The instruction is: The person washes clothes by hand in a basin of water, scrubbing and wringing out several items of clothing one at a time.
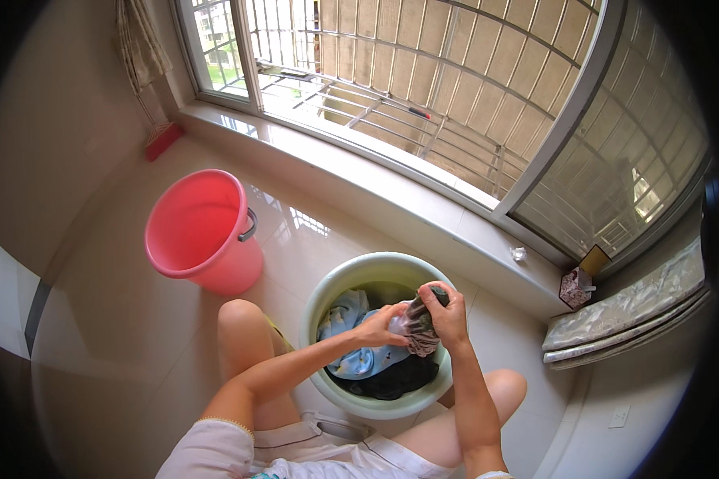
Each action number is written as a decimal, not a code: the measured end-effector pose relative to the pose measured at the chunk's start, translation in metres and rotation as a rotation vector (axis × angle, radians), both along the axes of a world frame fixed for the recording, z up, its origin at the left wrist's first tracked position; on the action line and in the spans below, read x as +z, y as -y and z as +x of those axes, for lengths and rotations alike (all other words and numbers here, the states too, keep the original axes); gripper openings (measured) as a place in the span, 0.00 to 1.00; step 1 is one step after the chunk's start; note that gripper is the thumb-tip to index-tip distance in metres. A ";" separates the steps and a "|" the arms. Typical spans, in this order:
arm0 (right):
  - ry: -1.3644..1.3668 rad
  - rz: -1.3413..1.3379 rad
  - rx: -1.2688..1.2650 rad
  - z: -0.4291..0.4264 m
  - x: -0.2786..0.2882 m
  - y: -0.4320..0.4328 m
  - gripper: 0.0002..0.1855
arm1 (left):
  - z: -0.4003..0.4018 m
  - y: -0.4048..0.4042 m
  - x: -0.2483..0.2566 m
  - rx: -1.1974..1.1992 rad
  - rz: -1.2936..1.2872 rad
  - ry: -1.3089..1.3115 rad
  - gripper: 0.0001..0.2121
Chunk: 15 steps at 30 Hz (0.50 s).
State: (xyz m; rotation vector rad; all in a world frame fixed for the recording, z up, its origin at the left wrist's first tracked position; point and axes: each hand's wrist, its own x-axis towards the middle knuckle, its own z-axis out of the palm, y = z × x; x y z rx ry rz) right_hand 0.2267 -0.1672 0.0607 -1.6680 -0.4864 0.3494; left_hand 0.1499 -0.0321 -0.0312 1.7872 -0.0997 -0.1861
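Note:
A pale green basin (317, 383) stands between my knees, with water and wet laundry in it. My right hand (448, 312) grips the dark upper end of a bunched, striped cloth (420, 326) over the basin's right side. My left hand (383, 327) holds the cloth's left side, fingers curled around a pale part of it; whether that part is the same cloth, I cannot tell. Below lies a light blue patterned cloth (359, 359), partly hidden by my left hand. Black fabric (395, 378) sits in the basin's near part.
A pink bucket (227, 263) with a grey handle stands at the left on the tiled floor. Behind the basin runs a window ledge (359, 161) bearing crumpled white paper (517, 254) and a tissue box (575, 287). A red broom (163, 140) leans in the far left corner.

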 end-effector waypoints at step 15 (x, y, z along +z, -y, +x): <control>0.412 -0.086 -0.130 -0.012 -0.020 -0.010 0.11 | 0.002 -0.007 0.013 0.463 -1.189 -0.424 0.17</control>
